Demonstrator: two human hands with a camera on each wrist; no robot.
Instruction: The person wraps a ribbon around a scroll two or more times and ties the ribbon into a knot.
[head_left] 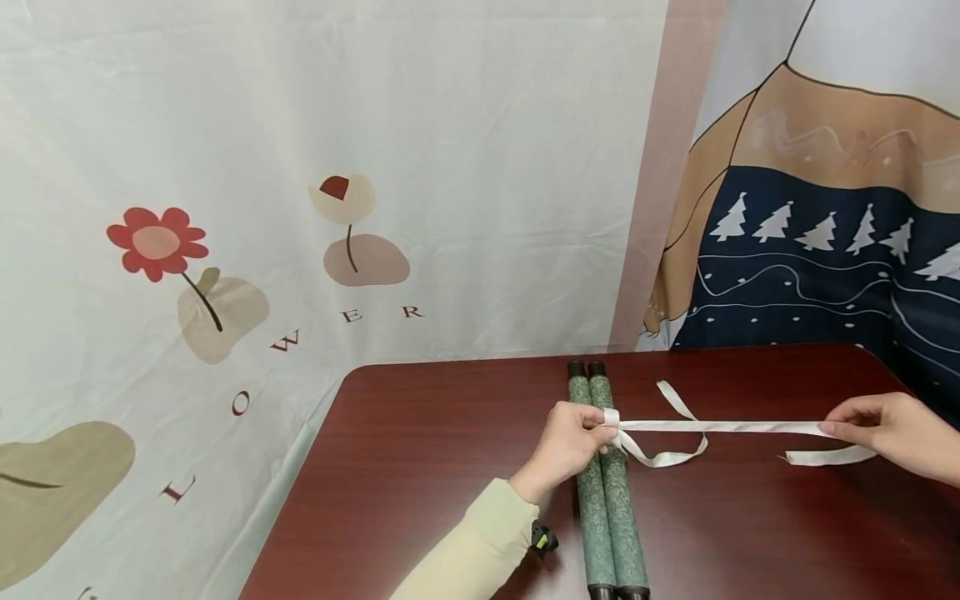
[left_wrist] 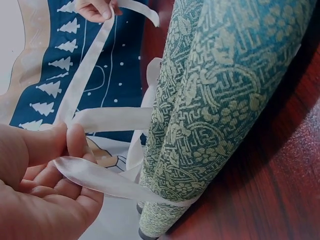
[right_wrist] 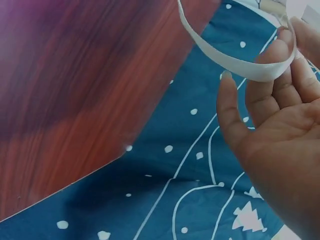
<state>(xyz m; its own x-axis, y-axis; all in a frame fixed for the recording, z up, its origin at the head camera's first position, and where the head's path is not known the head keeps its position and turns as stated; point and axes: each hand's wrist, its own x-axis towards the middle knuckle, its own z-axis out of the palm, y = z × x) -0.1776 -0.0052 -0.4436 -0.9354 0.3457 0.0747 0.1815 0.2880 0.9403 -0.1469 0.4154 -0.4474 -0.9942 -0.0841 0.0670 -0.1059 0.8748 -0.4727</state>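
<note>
- Left hand (head_left: 564, 442): pinching a white ribbon (head_left: 720, 426) between thumb and fingers, over two green rolls (head_left: 618, 492).
- Right hand (head_left: 896, 432): pinching the ribbon well apart from the rolls, with a short tail below.
- Ribbon: around the rolls, straight between both hands, with a slack loop near the rolls.
- Rolls: lengthwise, side by side on the reddish-brown tabletop (head_left: 420, 467), with black ends.
- Behind: pale cloth (head_left: 487, 125) with printed flowers; dark blue cloth (head_left: 810, 287) with white trees.
</note>
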